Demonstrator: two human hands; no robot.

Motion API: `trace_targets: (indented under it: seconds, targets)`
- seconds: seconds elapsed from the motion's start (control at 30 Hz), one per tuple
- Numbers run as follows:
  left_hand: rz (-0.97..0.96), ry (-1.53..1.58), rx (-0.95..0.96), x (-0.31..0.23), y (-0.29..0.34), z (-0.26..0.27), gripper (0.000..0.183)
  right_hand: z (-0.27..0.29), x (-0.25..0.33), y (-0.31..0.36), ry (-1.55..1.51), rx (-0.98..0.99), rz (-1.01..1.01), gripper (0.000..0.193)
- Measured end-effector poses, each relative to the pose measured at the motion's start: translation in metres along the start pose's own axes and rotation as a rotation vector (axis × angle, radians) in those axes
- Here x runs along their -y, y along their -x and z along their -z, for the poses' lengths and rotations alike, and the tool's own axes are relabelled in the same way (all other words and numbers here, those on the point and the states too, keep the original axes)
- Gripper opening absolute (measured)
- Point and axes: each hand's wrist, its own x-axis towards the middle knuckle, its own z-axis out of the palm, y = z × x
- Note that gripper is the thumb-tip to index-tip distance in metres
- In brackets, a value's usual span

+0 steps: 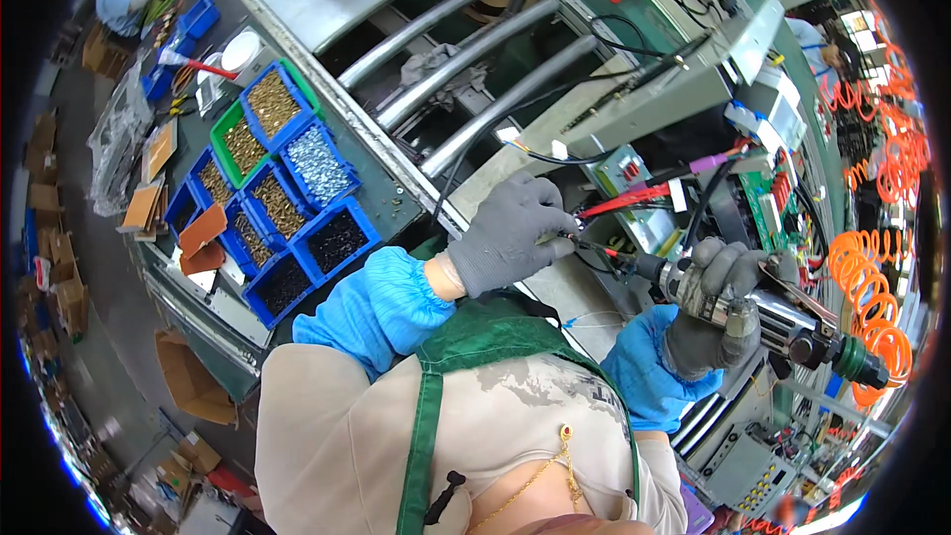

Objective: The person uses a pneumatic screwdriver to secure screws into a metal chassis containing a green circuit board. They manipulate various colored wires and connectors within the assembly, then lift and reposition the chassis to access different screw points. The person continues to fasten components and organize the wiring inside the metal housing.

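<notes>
The step in hand looks like fastening beside the red wires. The right hand wraps round the power screwdriver, held before the body, its tip toward the left hand. That grip is narrow, pinching a small dark piece, too small to identify. Next likely calls for careful alignment.
</notes>
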Motion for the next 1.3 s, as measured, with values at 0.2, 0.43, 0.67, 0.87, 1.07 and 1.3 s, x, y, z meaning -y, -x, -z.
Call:
trace_targets:
  seconds: [0.2, 0.43, 0.67, 0.87, 1.07, 1.3]
  targets:
    - [0.283, -0.131, -0.152, 0.035, 0.048, 0.028, 0.018, -0.016, -0.036, 0.022, 0.311, -0.085, -0.201, 0.047]
    - [0.62, -0.351, -0.531, 0.031, 0.17, 0.041, 0.02, 0.054, -0.122, 0.115, 0.538, 0.224, -0.402, 0.05]
    - [1.112, -0.22, -1.03, -0.038, 0.319, 0.014, 0.023, 0.04, -0.114, 0.154, 0.353, 0.432, -0.665, 0.038]
    - [1.078, -0.013, -1.804, -0.069, 0.45, -0.004, 0.023, 0.009, -0.127, 0.152, 0.482, 0.395, -0.477, 0.024]
    - [1.263, 0.265, -2.275, -0.002, 0.658, -0.071, 0.019, -0.081, -0.157, 0.204, 0.416, 0.5, -0.372, 0.024]
    - [2.109, -0.045, -1.003, -0.016, 0.835, -0.138, 0.031, -0.209, -0.166, 0.305, 0.405, 0.515, -0.288, 0.025]
